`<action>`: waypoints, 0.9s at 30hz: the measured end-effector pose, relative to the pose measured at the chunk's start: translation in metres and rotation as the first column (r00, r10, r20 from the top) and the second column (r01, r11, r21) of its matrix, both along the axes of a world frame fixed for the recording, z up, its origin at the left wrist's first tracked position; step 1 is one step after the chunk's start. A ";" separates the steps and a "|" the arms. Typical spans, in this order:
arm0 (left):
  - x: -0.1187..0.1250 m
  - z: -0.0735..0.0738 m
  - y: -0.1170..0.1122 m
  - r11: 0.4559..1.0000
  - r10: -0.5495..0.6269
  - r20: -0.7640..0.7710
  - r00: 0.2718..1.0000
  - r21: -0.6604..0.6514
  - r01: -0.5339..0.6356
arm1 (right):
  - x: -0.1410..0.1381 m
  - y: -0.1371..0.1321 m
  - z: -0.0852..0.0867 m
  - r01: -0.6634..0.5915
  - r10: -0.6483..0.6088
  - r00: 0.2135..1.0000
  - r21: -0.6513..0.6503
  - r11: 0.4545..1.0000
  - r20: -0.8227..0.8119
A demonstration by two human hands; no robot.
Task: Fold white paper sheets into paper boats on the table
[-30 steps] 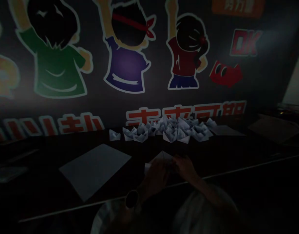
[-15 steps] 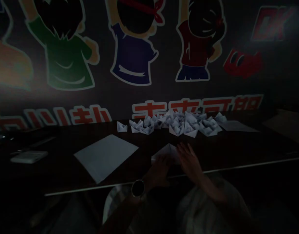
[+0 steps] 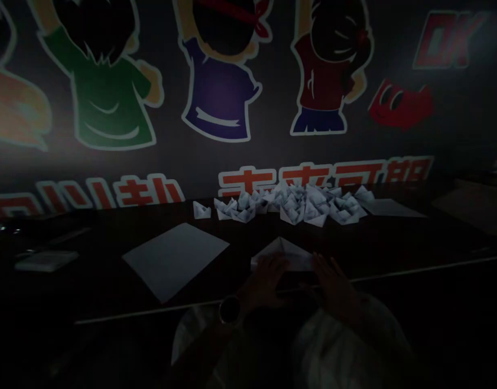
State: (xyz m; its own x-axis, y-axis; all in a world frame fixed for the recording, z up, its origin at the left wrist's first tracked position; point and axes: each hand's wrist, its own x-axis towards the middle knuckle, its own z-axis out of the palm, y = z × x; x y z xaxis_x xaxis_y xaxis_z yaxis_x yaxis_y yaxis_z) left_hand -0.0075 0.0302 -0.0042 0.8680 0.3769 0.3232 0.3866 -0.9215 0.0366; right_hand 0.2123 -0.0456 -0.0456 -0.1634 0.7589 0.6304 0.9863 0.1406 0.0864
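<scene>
A partly folded sheet of white paper (image 3: 291,253) lies near the front edge of the dark table, its peak pointing away from me. My left hand (image 3: 267,275), with a watch on the wrist, rests on its left part with the fingers stretched out. At the paper's right corner, my right hand (image 3: 331,281) touches it with fingers extended and slightly apart. The view is very dark, so the fingers' undersides and the thumbs are hard to make out.
Behind the folded paper stands a cluster of folded paper boats (image 3: 297,204). A flat white sheet (image 3: 175,262) lies to the left, and another sheet (image 3: 392,208) at the back right. A pale flat object (image 3: 46,261) sits far left. A painted wall (image 3: 167,162) rises behind.
My right hand has slid right and toward me, from the paper's right slope to its lower right corner, uncovering that side. My left hand has stayed nearly in place.
</scene>
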 end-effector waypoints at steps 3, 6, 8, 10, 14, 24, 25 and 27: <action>0.000 0.003 -0.002 1.000 0.002 0.005 1.000 -0.008 -0.002 | 0.008 -0.005 -0.002 0.080 -0.080 0.997 0.012 0.997 -0.006; 0.000 0.000 -0.001 1.000 0.016 -0.001 1.000 -0.019 -0.016 | 0.002 -0.003 0.000 0.159 -0.157 0.987 0.078 0.984 -0.036; 0.000 -0.003 0.002 1.000 0.022 -0.009 1.000 -0.018 -0.022 | -0.008 0.002 0.002 0.129 -0.126 0.992 0.114 0.985 -0.030; 0.001 -0.006 0.004 1.000 0.020 -0.006 1.000 -0.009 -0.020 | -0.016 0.007 0.002 0.012 -0.013 1.000 0.098 0.995 0.011; 0.000 -0.005 0.004 1.000 0.008 0.050 0.999 0.003 -0.009 | -0.019 0.015 -0.003 -0.128 0.128 0.992 0.024 0.991 0.014; -0.059 0.018 -0.002 0.995 0.082 0.022 0.996 -0.067 -0.080 | -0.013 0.008 0.007 -0.138 0.137 0.990 -0.048 0.989 -0.042; -0.065 0.020 -0.002 0.993 0.096 0.018 0.995 -0.068 -0.095 | -0.013 0.007 0.008 -0.141 0.138 0.989 -0.055 0.988 -0.047; -0.072 0.023 -0.003 0.990 0.118 0.006 0.993 -0.080 -0.117 | -0.011 0.007 0.012 -0.152 0.149 0.988 -0.066 0.986 -0.051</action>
State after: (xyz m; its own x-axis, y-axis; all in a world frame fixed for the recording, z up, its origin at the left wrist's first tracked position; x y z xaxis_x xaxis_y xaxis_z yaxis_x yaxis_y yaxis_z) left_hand -0.0795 0.0271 0.0185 0.8129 0.5008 0.2972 0.4912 -0.8638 0.1120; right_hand 0.2013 -0.0382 -0.0339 -0.2510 0.7700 0.5865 0.9561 0.2917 0.0262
